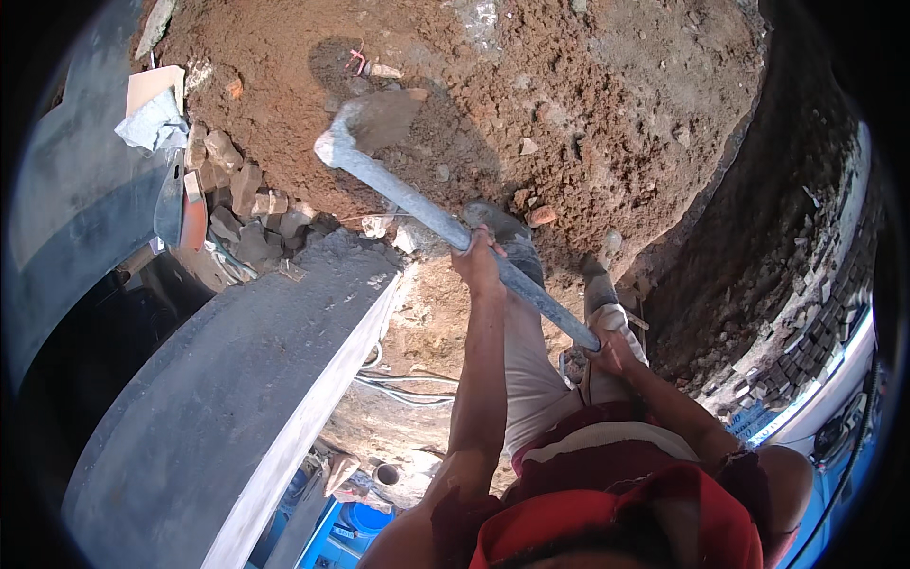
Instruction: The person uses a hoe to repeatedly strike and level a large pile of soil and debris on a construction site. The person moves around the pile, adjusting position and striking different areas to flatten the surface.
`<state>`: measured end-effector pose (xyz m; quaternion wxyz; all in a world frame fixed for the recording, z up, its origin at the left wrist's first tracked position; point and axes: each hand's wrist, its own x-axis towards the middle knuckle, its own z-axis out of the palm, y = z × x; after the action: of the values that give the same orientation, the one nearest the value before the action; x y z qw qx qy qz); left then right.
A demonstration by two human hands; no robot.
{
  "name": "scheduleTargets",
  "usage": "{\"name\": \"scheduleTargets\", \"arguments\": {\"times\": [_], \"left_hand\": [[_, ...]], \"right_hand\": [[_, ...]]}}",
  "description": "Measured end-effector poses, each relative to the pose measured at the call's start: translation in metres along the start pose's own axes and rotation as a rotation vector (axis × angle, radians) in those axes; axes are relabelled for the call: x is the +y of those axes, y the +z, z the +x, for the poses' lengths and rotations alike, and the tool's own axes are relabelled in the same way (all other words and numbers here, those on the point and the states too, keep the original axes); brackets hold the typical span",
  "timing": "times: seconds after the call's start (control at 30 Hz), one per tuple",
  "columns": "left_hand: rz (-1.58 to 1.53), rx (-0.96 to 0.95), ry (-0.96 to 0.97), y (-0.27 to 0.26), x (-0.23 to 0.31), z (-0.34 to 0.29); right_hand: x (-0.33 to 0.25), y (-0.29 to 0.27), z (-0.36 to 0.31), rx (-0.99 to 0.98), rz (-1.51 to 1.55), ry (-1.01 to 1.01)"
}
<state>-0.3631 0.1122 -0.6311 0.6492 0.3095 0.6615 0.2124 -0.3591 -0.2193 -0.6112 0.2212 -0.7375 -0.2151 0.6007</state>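
From here I see left hand (481,264) and right hand (614,349) wrapped round hoe (408,198); overlong pull could drive blade (387,120) into foot (500,224).

L fingers (486,241) & R fingers (608,347) rnd hoe hdl (431,215).

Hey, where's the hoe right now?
In the head view, the hoe slants across the centre, gripped by the left hand and right hand, its blade end at upper left, brown soil around it.
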Motion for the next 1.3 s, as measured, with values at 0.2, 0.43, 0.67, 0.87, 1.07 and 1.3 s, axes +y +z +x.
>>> {"name": "scheduleTargets", "arguments": {"times": [0.2, 0.43, 0.67, 0.87, 1.07, 1.3], "left_hand": [[0.346, 0.233, 0.904, -0.051, 0.263, 0.076], [0.627, 0.472, 0.319, -0.083, 0.189, 0.227], [0.283, 0.296, 0.278, -0.050, 0.032, 0.125], [0.065, 0.071, -0.447, 0.019, -0.134, 0.017], [0.029, -0.195, -0.085, 0.090, -0.025, 0.010], [0.366, -0.303, 0.395, 0.231, 0.150, 0.192]], "right_hand": [[-0.216, 0.008, 0.179, -0.183, 0.219, -0.434], [-0.211, -0.019, 0.186, -0.219, 0.088, -0.224], [-0.072, -0.030, 0.080, -0.056, -0.052, -0.155], [0.053, -0.017, -0.043, 0.114, -0.096, 0.154], [0.021, 0.001, 0.005, 0.266, 0.141, 0.038], [-0.141, -0.090, 0.213, 0.171, 0.537, -0.142]]}}
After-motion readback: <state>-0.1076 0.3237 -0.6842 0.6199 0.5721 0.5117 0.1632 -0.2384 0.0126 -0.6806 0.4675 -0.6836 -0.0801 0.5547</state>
